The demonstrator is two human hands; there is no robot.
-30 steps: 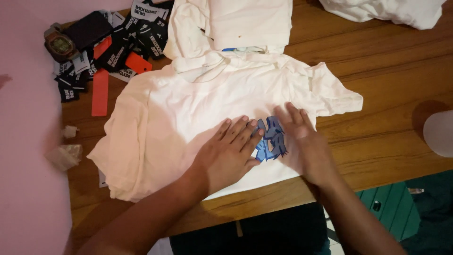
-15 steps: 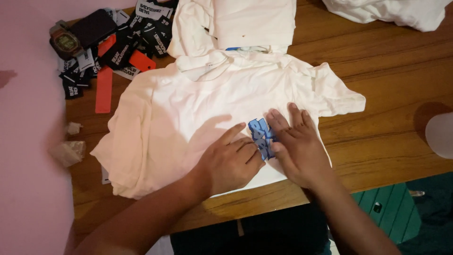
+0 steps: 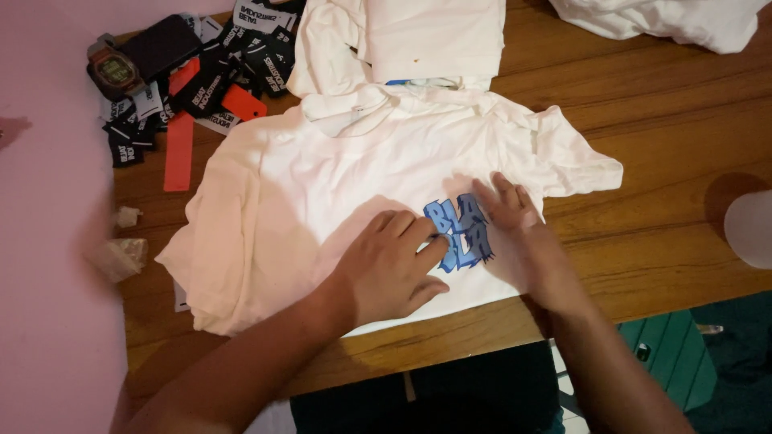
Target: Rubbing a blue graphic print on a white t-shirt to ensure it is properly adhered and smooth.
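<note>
A white T-shirt (image 3: 354, 169) lies spread flat on the wooden table (image 3: 667, 153), its lower edge hanging over the near side. A blue graphic print (image 3: 460, 235) sits low on its front. My left hand (image 3: 388, 269) rests flat on the shirt just left of the print, fingers spread and touching its edge. My right hand (image 3: 513, 215) presses flat on the cloth at the print's right side, fingers pointing up-left. Neither hand grips anything.
Folded white shirts (image 3: 418, 36) are stacked behind the spread one, more white cloth (image 3: 667, 20) at the far right. Black and orange tags (image 3: 201, 80), a wristwatch (image 3: 112, 71) and a dark phone (image 3: 161, 47) lie far left. A translucent cup (image 3: 752, 229) stands right. Pink wall at left.
Both hands slid apart off the blue print, uncovering most of it; the left hand moved down-left, the right stayed at its right side.
</note>
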